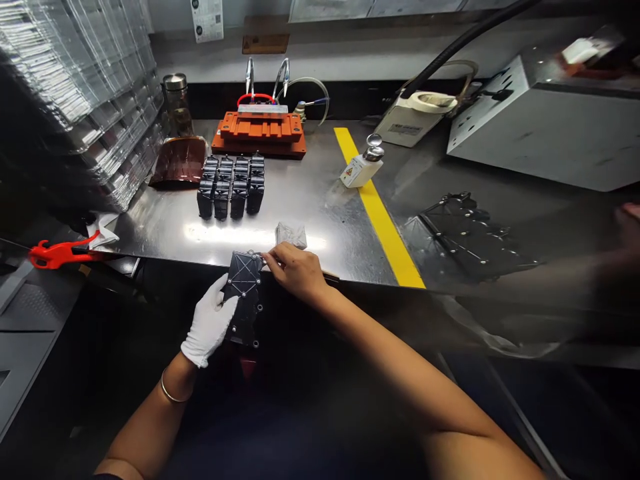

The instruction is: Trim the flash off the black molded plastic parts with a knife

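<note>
My left hand (210,323), in a white glove, grips a flat black plastic part (243,293) with a crossed rib pattern, held at the near edge of the steel table (310,200). My bare right hand (295,270) pinches the part's top right corner with closed fingers. A small grey wipe or pad (291,234) lies on the table just beyond my right hand. Several similar black parts (231,185) stand in rows further back on the table.
An orange fixture (260,132) sits at the back, a brown curved piece (180,160) left of it. Clear trays (90,87) are stacked at left. A small dispenser bottle (362,167) stands on a yellow stripe (380,213). Another black part (467,230) lies right. A blurred hand (630,223) shows at far right.
</note>
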The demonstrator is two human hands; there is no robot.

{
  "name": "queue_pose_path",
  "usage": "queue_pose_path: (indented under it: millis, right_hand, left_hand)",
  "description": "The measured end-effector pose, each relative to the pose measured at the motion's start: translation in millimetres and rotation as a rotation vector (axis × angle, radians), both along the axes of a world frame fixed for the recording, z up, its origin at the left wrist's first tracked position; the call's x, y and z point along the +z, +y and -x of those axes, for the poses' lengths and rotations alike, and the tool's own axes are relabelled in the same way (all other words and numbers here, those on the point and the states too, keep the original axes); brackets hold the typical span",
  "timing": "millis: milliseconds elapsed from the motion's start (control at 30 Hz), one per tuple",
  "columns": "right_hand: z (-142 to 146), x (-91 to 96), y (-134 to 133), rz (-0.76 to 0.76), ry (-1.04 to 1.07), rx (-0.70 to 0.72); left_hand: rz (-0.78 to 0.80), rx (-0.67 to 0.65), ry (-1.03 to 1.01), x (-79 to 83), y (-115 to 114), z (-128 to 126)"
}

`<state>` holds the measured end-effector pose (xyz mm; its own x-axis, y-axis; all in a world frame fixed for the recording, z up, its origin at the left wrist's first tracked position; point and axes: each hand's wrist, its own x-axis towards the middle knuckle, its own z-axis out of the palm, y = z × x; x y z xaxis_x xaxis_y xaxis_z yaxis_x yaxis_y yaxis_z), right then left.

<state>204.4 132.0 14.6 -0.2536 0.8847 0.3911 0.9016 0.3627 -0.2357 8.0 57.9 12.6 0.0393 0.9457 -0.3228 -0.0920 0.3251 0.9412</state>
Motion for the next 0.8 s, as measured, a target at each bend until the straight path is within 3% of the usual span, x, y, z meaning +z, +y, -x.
queue_pose_path:
  millis: [200, 433, 600, 800]
  right_hand:
    - [-4, -3.3, 0, -0.018, 0.014, -0.04]
    - [-15, -1.5, -20, -0.02, 0.1, 0.104]
    - [-16, 2.0, -30, -0.035, 0.024, 0.223]
    - [-13, 6.0, -28, -0.1, -0.076, 0.218]
  left_hand:
    - [0.016, -0.001, -0.037, -3.5, 0, 0]
    - [0.014, -0.007, -0.071, -5.9, -1, 1]
    - [-0.002, -0.01, -0.029, -4.6, -1, 1]
    - [0.01, 0.012, -0.036, -1.1, 0, 0]
